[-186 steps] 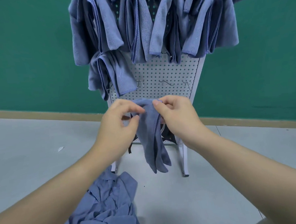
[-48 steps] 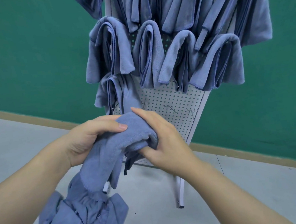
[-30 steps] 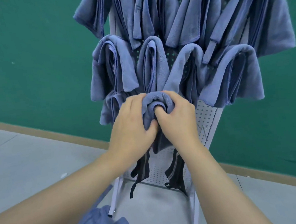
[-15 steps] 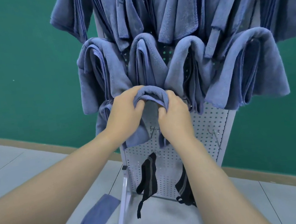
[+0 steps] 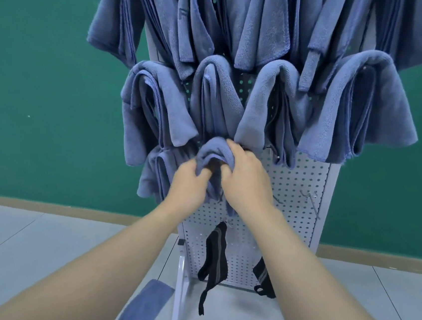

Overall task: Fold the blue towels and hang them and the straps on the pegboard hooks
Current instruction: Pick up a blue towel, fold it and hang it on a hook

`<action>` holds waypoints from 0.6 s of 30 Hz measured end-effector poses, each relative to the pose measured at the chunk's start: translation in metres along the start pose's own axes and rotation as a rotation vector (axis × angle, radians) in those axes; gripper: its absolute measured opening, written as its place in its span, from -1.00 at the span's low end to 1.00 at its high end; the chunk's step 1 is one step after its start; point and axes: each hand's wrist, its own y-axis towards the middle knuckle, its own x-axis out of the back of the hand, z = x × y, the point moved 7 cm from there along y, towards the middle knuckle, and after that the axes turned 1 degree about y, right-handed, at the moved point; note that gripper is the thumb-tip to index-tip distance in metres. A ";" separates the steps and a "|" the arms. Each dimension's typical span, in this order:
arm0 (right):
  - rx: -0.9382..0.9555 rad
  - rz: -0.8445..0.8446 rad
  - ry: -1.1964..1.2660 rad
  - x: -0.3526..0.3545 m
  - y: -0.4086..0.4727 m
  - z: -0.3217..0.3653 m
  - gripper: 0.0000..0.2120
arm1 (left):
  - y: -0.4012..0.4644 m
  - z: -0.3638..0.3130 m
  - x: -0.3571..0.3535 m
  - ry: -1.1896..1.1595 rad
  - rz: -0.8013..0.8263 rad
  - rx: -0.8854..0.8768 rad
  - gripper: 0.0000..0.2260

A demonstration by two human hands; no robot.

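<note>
Both hands, left hand and right hand, grasp folded towel against pegboard, mid-row. Should seat fold fully over hook, hidden, before letting go.

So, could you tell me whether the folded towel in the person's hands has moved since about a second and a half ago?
Yes. The folded towel went up from below the pegboard's bare panel to just under the hanging towels.
</note>
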 end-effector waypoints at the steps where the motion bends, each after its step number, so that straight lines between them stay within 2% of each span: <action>1: -0.008 -0.001 0.010 -0.003 -0.004 -0.002 -0.46 | -0.003 0.006 -0.005 0.039 0.021 0.020 -0.80; 5: 0.001 0.016 -0.015 -0.017 -0.029 -0.014 -0.41 | -0.021 0.015 -0.004 0.169 0.061 0.033 -0.78; 8: 0.002 0.039 -0.137 -0.023 -0.059 -0.021 -0.35 | -0.046 0.020 0.010 0.154 0.152 0.003 -0.80; 10: 0.031 -0.025 -0.173 -0.019 -0.079 -0.013 -0.34 | -0.067 0.027 0.030 0.182 0.132 -0.008 -0.77; 12: 0.144 -0.123 -0.150 -0.014 -0.097 0.007 -0.38 | -0.091 0.044 0.056 0.223 0.051 -0.027 -0.81; 14: 0.302 -0.161 -0.149 -0.021 -0.111 0.028 -0.42 | -0.123 0.084 0.080 0.276 0.036 0.013 -0.82; 16: 0.425 -0.098 -0.151 -0.043 -0.128 0.037 -0.44 | -0.160 0.143 0.091 0.439 0.187 0.122 -0.80; 18: 0.460 0.083 -0.128 -0.081 -0.153 0.034 -0.45 | -0.205 0.209 0.098 0.641 0.420 0.255 -0.79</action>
